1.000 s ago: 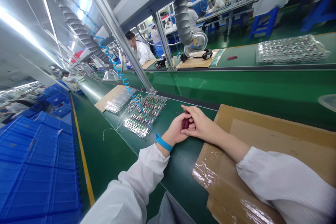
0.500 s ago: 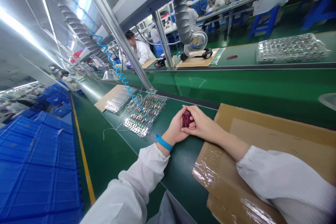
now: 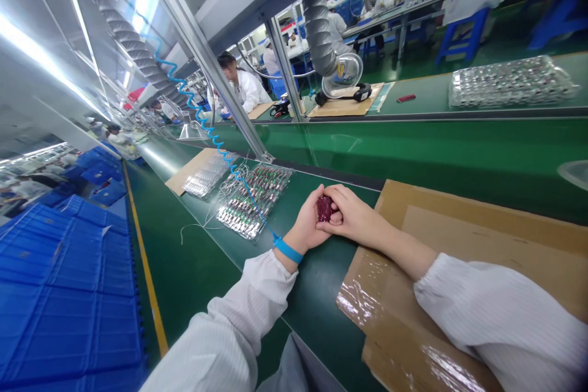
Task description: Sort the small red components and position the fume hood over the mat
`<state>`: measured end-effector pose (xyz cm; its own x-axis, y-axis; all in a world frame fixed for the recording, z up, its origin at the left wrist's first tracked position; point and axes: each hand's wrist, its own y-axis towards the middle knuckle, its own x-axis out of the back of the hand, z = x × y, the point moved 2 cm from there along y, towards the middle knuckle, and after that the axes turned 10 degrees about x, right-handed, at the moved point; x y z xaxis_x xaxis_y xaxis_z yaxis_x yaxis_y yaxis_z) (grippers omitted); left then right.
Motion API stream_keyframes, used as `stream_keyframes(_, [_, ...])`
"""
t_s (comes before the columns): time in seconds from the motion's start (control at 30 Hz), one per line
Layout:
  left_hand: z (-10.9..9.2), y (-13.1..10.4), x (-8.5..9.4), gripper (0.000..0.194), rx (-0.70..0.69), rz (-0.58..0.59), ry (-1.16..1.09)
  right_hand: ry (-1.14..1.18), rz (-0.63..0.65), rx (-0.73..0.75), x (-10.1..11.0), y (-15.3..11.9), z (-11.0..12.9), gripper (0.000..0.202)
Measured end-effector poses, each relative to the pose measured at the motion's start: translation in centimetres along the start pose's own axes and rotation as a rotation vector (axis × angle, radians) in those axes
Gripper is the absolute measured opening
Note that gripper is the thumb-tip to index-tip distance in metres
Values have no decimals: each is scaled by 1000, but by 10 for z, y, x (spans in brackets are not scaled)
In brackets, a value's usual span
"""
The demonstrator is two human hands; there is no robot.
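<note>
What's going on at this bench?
A person is holding a dark red bundle between their left hand and right hand, above the green bench. A blue wristband circles the left wrist. A clear tray of small parts lies to the left, and cardboard lies to the right, beneath the right forearm.

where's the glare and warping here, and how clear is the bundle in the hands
Head view: ceiling light at left blown out, glints on the cardboard; head view: blue crates look stretched at lower left; head view: the dark red bundle between left hand and right hand shows its colour, but fine detail is too small to tell.
</note>
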<state>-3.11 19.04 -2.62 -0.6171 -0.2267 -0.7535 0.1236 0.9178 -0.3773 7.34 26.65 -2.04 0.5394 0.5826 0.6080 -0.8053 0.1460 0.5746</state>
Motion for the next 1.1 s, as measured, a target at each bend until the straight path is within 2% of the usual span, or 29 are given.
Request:
stream_keyframes(0.27, [1, 0, -3, 56, -4, -5, 32, 14, -23, -6, 0, -1, 1, 67])
stream_keyframes(0.67, [0, -1, -6, 58, -3, -13, 6, 21, 6, -65, -2, -3, -2, 95])
stream_keyframes(0.8, [0, -2, -4, 57, -13, -21, -9, 11, 2, -52, -2, -3, -1, 91])
stream_keyframes(1.0, [0, -1, -2, 60, -16, -23, -10, 32, 24, -54, 0, -1, 2, 65])
stream_keyframes(1.1, [0, -1, -1, 60, -13, -30, -15, 37, 24, -61, 0, -1, 2, 64])
